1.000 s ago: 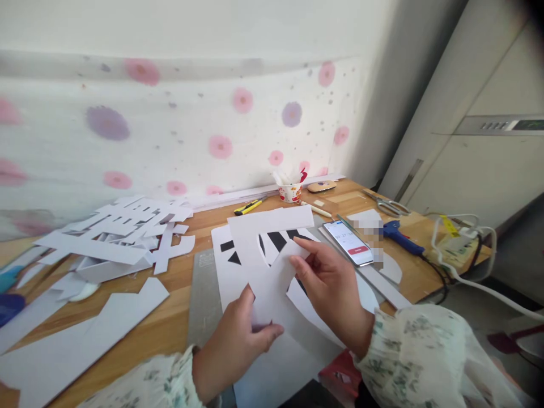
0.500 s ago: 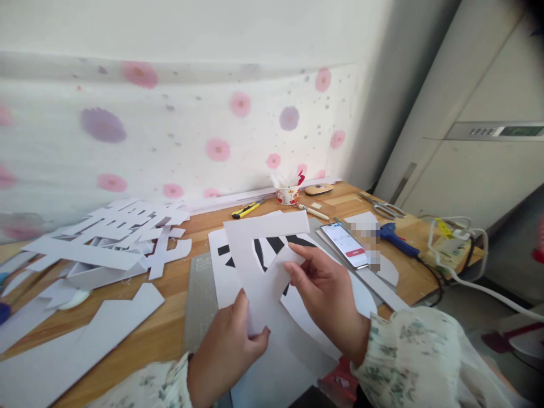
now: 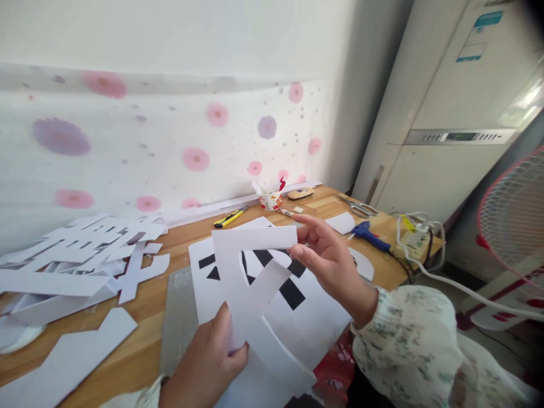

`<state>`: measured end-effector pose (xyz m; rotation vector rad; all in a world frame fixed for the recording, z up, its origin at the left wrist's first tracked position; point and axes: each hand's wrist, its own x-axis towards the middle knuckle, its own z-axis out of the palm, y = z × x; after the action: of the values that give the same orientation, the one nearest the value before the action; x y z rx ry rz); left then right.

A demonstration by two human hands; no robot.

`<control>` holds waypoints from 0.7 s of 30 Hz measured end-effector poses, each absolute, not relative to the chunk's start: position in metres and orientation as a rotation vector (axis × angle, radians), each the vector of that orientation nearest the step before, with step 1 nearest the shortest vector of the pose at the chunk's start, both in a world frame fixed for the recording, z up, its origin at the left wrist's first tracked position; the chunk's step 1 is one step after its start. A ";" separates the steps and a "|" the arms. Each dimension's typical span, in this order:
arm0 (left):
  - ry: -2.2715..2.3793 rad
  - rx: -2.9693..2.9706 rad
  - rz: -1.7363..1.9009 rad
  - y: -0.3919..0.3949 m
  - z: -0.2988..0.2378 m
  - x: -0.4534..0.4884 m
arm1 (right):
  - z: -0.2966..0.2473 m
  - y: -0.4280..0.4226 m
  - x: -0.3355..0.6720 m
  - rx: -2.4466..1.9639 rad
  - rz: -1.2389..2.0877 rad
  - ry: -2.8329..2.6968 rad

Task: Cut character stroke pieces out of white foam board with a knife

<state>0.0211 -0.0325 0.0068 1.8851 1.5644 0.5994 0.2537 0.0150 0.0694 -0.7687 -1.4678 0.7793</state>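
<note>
A white cut-out piece of board or thick paper [image 3: 232, 258], with a straight top arm and a slanted shorter arm, is held up in front of me. My left hand [image 3: 208, 357] grips its lower left side, thumb on top. At the right end of its top arm, my right hand [image 3: 334, 263] has thumb and fingers closed around the tip. Beneath the cut-out lies a white sheet with black shapes [image 3: 293, 293], partly covered by it. That sheet rests over a grey cutting mat [image 3: 176, 317].
Left on the wooden table are a pile of white cut-outs [image 3: 80, 249] and a large white offcut [image 3: 76, 362]. Toward the back are a yellow utility knife [image 3: 229, 219], a paper cup [image 3: 270, 201], scissors [image 3: 361, 208] and a blue glue gun [image 3: 369, 235]. A fan [image 3: 516, 215] stands at right.
My right hand has shifted from the slanted arm up to the end of the top arm. The view has turned right, bringing the fan in; the phone is now hidden behind my right hand.
</note>
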 end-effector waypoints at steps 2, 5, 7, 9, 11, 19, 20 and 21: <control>1.521 1.923 0.545 -0.034 0.006 0.024 | 0.073 0.015 0.252 -0.792 0.924 -1.470; 1.467 1.940 0.506 -0.039 0.012 0.028 | 0.076 0.016 0.249 -0.885 1.052 -1.371; 1.422 1.918 0.503 -0.042 0.020 0.028 | 0.077 0.018 0.250 -0.946 1.064 -1.337; 1.275 1.886 0.483 -0.042 0.030 0.026 | 0.076 0.022 0.254 -0.962 1.069 -1.335; 1.055 1.789 0.495 -0.037 0.040 0.022 | 0.074 0.026 0.257 -0.939 1.111 -1.324; 0.913 1.169 1.188 -0.001 0.068 0.036 | 0.063 0.022 0.247 -0.855 1.279 -1.338; 0.924 1.148 1.210 0.001 0.070 0.039 | 0.063 0.020 0.245 -0.853 1.284 -1.345; 0.940 1.129 1.223 0.003 0.071 0.043 | 0.063 0.018 0.243 -0.853 1.285 -1.347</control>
<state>0.0426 0.0032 0.0710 1.1289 0.9404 1.2232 0.2430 0.0177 0.0630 -0.8526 -1.3468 1.2852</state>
